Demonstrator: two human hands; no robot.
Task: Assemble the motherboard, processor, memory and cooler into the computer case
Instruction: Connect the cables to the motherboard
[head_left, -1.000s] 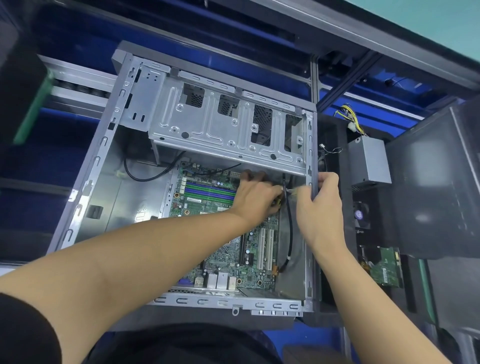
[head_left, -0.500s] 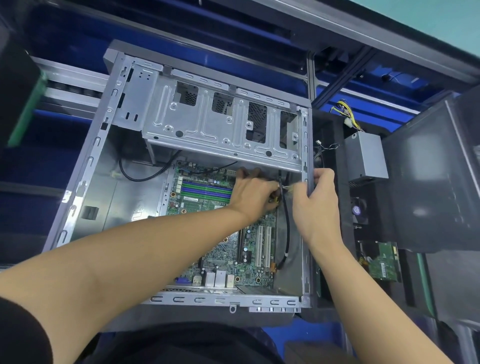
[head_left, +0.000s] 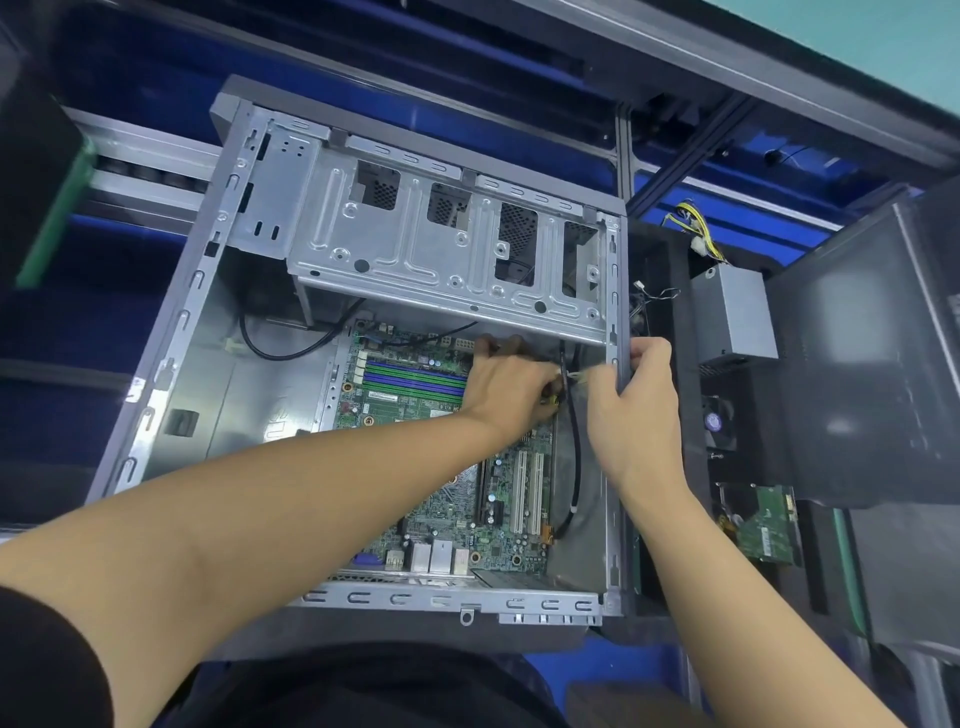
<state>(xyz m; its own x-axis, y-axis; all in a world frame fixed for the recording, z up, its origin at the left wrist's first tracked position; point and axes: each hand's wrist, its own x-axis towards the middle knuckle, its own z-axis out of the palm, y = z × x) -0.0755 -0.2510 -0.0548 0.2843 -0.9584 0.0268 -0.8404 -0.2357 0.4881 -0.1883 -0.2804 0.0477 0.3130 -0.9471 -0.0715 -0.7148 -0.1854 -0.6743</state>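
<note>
Two hands meet at the far right corner of the motherboard, under the lip of the drive cage. The right hand has its thumb and forefinger pressed together on a small white connector. Its other fingers hook over the side rail of the computer case. The left hand lies palm down over the board, reaching forward into the shadow beneath the cage. Its fingertips are hidden there, so I cannot tell whether they pinch anything.

Over the last second almost nothing has shifted. Both hands have stayed at this spot, the connector has edged only slightly toward the left hand, and the view has drifted a little. That reads as fiddly work on one plug rather than a new step, probably seating a lead at the board's edge, and it is not visibly home yet.

A black cable drops from just beside the connector, between the two hands, and curves down to the board's near right edge. The board lies flat inside the case, directly under the left hand. Its green and purple memory slots sit just left of that hand, and the left forearm hides the processor socket. Outside the case, well right of the right hand, lie a grey power supply and a small fan.
</note>
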